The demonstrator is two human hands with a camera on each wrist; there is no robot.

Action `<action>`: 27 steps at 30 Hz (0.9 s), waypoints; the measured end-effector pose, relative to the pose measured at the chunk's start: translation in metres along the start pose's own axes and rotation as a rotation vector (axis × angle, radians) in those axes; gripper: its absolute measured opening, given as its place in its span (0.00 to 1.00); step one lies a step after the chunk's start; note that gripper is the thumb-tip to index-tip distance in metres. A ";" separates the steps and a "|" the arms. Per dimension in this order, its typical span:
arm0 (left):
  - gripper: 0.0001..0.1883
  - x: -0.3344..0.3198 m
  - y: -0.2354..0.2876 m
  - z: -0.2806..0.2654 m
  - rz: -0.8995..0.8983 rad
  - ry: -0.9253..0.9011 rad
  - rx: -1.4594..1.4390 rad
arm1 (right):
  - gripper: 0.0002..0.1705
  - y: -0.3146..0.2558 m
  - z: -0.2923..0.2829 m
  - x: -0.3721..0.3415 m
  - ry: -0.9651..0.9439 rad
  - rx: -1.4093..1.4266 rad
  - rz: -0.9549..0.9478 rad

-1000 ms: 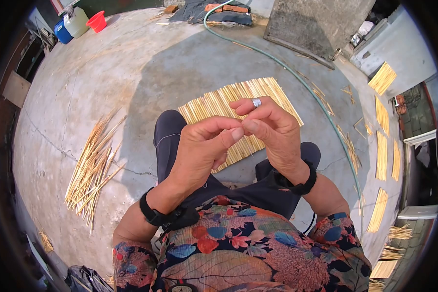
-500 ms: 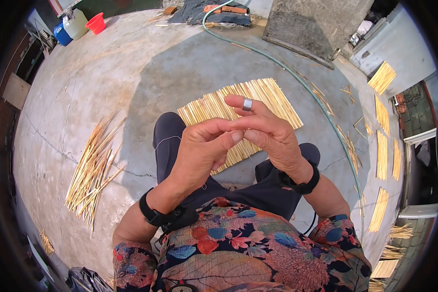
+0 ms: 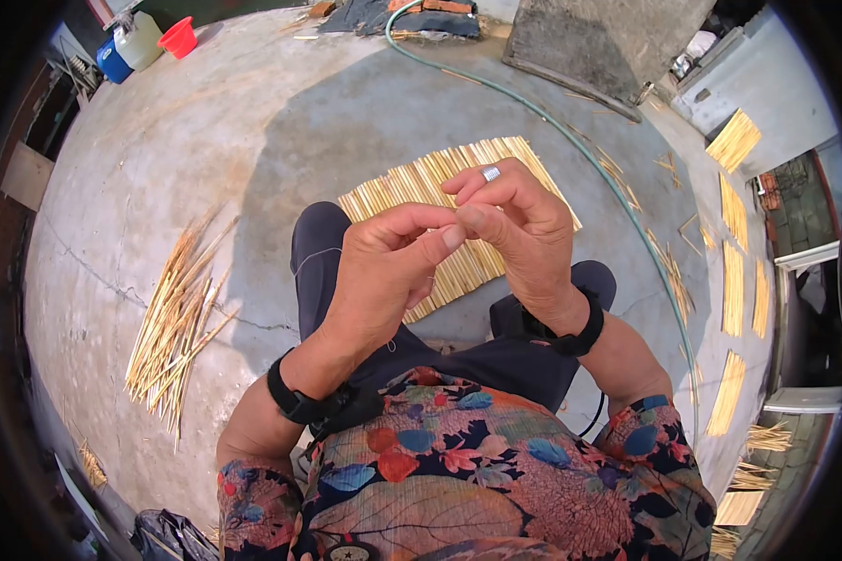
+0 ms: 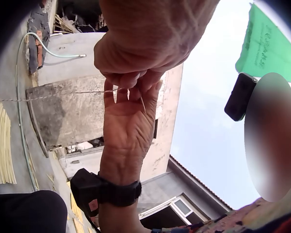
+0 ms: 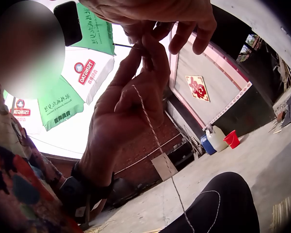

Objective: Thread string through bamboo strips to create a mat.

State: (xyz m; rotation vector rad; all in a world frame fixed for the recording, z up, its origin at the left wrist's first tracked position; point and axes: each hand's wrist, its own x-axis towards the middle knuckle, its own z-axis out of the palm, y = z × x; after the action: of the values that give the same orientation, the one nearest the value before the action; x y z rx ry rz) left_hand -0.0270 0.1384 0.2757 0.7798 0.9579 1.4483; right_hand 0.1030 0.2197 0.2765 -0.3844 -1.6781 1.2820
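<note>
Concrete ground (image 3: 196, 122), part sunlit, part shaded, stretches around a seated person. Fingers of the left hand (image 3: 374, 276) and right hand (image 3: 535, 245) meet, pinching one thin, needle-like piece (image 5: 123, 45) above one stalk mat (image 3: 407, 187); one twisted thread (image 5: 157, 143) trails from them. Fine thread work seems in hand, the next move calling for a steady pinch. One loose stalk pile (image 3: 170, 327) lies left; one red bucket (image 3: 178, 39) stands farther off.

Hands (image 5: 131, 104) together at a thin needle (image 5: 123, 45), pale thread (image 5: 158, 141) below, red bucket (image 5: 232, 140) beyond
</note>
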 end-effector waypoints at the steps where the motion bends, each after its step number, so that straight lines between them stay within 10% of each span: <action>1: 0.06 0.001 -0.001 -0.001 -0.002 0.000 -0.002 | 0.05 0.000 0.000 0.001 0.036 -0.002 0.030; 6: 0.06 0.015 -0.009 -0.012 0.089 0.117 0.080 | 0.15 -0.014 -0.018 0.015 0.245 0.176 0.091; 11: 0.05 0.041 -0.016 -0.030 0.321 0.277 0.012 | 0.31 -0.011 0.006 -0.026 -0.264 0.107 0.631; 22: 0.05 0.039 -0.005 -0.007 0.656 0.339 0.118 | 0.32 0.014 0.070 -0.047 -0.134 0.338 0.586; 27: 0.06 0.021 -0.001 -0.012 0.490 0.268 -0.118 | 0.19 0.023 0.044 -0.053 -0.545 0.042 0.526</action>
State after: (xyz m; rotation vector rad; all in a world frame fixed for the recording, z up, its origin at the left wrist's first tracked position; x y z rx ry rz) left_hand -0.0392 0.1579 0.2687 0.7778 0.9059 2.0577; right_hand 0.0869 0.1656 0.2304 -0.5037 -2.0760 1.9365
